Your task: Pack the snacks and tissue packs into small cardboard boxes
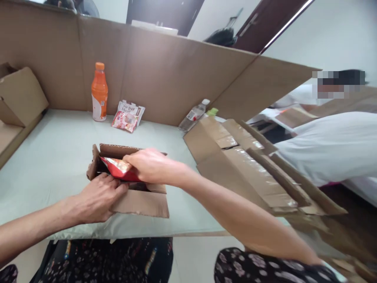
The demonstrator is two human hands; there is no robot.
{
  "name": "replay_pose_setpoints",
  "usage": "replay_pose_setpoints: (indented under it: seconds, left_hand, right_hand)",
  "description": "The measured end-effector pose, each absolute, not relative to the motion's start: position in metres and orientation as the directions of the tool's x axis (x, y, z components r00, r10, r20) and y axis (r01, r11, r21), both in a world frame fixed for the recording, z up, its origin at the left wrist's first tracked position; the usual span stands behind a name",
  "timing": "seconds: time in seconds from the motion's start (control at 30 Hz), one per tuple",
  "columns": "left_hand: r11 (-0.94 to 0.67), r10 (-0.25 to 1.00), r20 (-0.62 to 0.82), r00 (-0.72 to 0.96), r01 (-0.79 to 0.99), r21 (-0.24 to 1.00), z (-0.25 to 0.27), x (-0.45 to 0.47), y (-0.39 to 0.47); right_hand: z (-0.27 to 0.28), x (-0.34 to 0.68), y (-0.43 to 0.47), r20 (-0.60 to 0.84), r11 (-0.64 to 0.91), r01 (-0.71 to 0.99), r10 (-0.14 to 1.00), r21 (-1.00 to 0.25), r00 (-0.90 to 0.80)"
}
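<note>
A small cardboard box (144, 203) stands on the table with its top flaps spread apart. My right hand (147, 165) is closed on a red snack packet (119, 168), which lies tilted in the mouth of the box. The packet's lower part and some of my right fingers are hidden. At the near left side of the opening, my left hand (101, 194) grips the box's edge with bent fingers, close to the packet.
Behind the box are an orange drink bottle (99, 94), some small food packets (127, 117) and a tipped clear bottle (194, 114). A cardboard screen (165, 74) runs along the back. Flattened cartons (247, 169) lie to the right, near another person's white sleeve (326, 145). A larger box (23, 98) is left.
</note>
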State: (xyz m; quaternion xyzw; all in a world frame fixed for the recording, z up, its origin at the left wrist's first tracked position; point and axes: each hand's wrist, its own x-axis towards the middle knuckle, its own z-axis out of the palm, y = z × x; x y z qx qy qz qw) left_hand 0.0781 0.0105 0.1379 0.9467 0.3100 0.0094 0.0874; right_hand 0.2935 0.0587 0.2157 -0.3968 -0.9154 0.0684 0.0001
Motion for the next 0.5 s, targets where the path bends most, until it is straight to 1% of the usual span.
replay_pose_setpoints:
  seconds: [0.03,0.07,0.13,0.23,0.33,0.4,0.43,0.5]
  left_hand:
    - [-0.793,0.589,-0.058,0.806,0.59,0.153,0.139,0.079,0.01]
    - [-0.792,0.589,-0.086,0.803,0.595,0.133,0.14,0.079,0.01]
    - [-0.791,0.591,-0.129,0.796,0.603,0.101,0.141,0.08,0.01]
    - [-0.791,0.597,-0.097,0.797,0.604,0.098,0.138,0.08,0.009]
    - [-0.793,0.602,-0.016,0.799,0.6,0.106,0.13,0.078,0.007]
    - [-0.8,0.595,0.007,0.804,0.592,0.096,0.126,0.077,0.005]
    - [-0.807,0.587,0.005,0.81,0.584,0.086,0.126,0.077,0.005]
    - [-0.822,0.566,-0.009,0.824,0.566,0.065,0.126,0.077,0.006]
  right_hand:
    - [0.21,0.28,0.065,-0.186,0.654,0.754,0.734,-0.068,-0.653]
    - [0.204,0.268,0.07,-0.258,0.636,0.771,0.742,-0.021,-0.619]
    - [0.194,0.254,0.077,-0.303,0.631,0.776,0.738,-0.007,-0.603]
    - [0.188,0.256,0.072,-0.28,0.627,0.779,0.746,-0.007,-0.604]
    - [0.191,0.269,0.056,-0.139,0.595,0.802,0.8,0.054,-0.584]
    - [0.19,0.273,0.052,-0.088,0.62,0.782,0.784,0.064,-0.614]
    - [0.187,0.271,0.054,-0.103,0.648,0.759,0.76,0.058,-0.641]
    - [0.177,0.263,0.063,-0.217,0.703,0.709,0.701,0.049,-0.679]
